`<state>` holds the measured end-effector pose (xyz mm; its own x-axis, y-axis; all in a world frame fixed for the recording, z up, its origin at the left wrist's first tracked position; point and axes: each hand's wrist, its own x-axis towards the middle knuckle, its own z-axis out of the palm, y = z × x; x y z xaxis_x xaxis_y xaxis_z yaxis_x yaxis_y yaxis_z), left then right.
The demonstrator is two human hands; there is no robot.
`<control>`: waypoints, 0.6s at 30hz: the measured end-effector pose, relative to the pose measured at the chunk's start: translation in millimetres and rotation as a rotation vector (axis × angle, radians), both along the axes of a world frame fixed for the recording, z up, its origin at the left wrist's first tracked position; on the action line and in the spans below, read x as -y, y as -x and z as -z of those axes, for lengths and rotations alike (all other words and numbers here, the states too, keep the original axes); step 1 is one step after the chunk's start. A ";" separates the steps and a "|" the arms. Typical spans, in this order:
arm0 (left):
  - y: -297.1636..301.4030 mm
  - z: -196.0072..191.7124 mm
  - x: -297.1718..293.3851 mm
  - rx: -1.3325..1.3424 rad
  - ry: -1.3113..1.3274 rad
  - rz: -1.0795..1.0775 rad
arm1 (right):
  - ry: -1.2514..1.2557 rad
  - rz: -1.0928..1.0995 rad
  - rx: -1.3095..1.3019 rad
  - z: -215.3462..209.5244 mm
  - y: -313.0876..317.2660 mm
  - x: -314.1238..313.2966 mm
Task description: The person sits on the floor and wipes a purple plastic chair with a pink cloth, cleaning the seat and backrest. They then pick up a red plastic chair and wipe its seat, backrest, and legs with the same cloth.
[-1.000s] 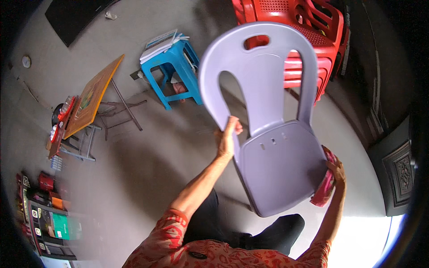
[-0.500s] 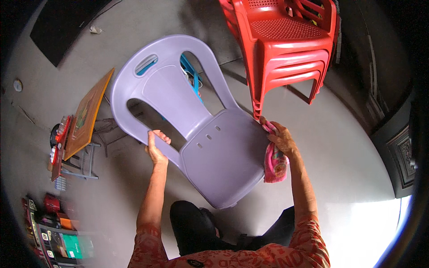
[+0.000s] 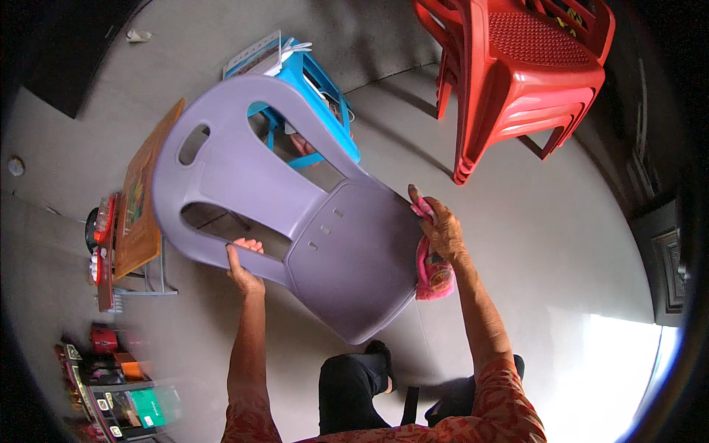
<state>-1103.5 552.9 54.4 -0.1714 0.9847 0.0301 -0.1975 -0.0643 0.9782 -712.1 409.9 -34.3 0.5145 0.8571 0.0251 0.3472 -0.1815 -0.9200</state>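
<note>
A light purple plastic chair (image 3: 351, 258) is tilted before me, its backrest toward the far left and its seat toward me. My left hand (image 3: 245, 267) is closed around the strut on the near side of the backrest, fingers wrapped through the opening. At the right edge of the seat, my right hand (image 3: 443, 230) is closed on a pink patterned cloth (image 3: 436, 277). The cloth hangs down beside the seat's edge. The chair's legs are hidden beneath the seat.
Stacked red plastic chairs (image 3: 546, 77) stand at the far right. Behind the purple chair is a blue plastic stool (image 3: 329, 111) with things on it. A wooden-topped table (image 3: 144, 199) stands left, a rack with boxes (image 3: 125, 402) lower left, and a dark panelled door (image 3: 665, 258) right.
The purple chair and both hands have shifted left in view, and the chair has turned slightly. More of the blue stool shows behind it. My legs have shifted right in view.
</note>
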 end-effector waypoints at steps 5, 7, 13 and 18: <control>10.7 -5.1 8.9 -0.072 0.085 -0.022 | -0.023 0.067 -0.008 5.6 9.9 -15.3; 14.3 -11.6 12.5 -0.047 0.175 -0.025 | -0.046 0.219 0.043 4.3 24.6 -18.7; 24.2 -28.7 36.7 -0.186 0.452 -0.054 | 0.162 -0.027 0.715 -10.9 101.9 0.5; 12.5 -40.4 39.8 -0.228 0.592 -0.030 | 0.031 -0.306 0.811 3.6 167.9 13.8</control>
<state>-1116.0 513.1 94.8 -0.2528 0.8403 -0.4795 0.0131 0.4985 0.8668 -880.0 396.1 -37.9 0.0943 0.9613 0.2588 0.9317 0.0063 -0.3631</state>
